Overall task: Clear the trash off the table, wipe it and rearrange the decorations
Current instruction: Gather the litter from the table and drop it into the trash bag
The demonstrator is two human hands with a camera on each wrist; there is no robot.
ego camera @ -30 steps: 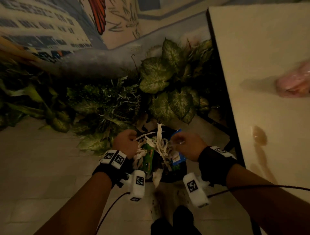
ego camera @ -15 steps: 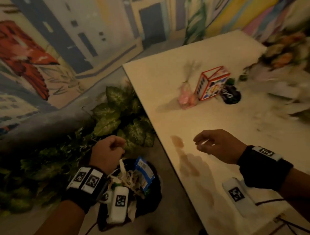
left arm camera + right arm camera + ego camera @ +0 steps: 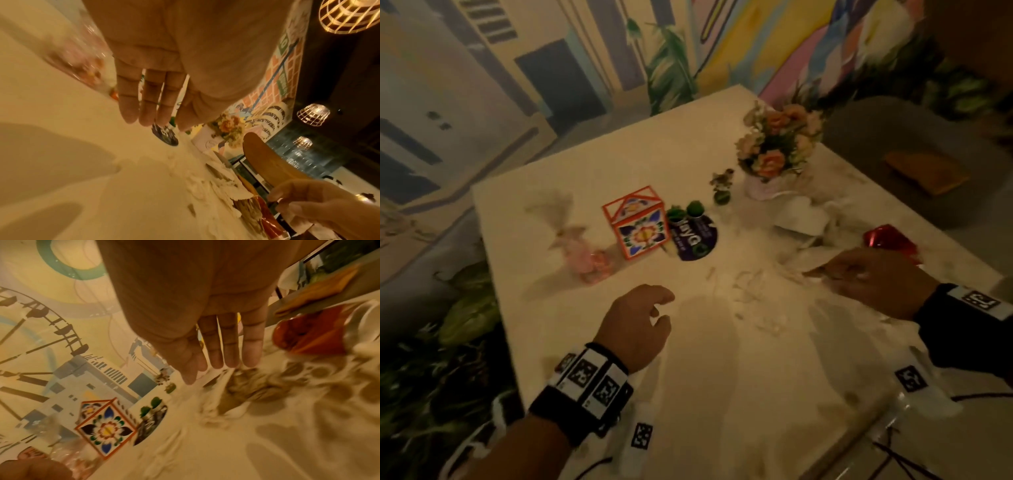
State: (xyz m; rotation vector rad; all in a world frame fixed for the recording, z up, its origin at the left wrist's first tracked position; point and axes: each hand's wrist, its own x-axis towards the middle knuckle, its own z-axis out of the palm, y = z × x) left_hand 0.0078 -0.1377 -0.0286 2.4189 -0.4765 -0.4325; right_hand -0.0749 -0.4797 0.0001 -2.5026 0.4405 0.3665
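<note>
Mostly white paper scraps (image 3: pixel 753 294) litter the pale surface (image 3: pixel 722 377) at center right of the head view, thickest under the right hand (image 3: pixel 873 281). Red wrapper (image 3: pixel 890 238) lies just beyond that hand at the right edge. Right hand hovers over the scraps, fingers straight and together, holding nothing. Left hand (image 3: pixel 637 325) at lower center, fingers loosely bent, holding nothing. Upper center: floral box (image 3: pixel 638 228), dark round coaster (image 3: pixel 693 240) touching it, pink candy bag (image 3: pixel 582 255) left of the box, flower vase (image 3: pixel 774 161) upper right.
</note>
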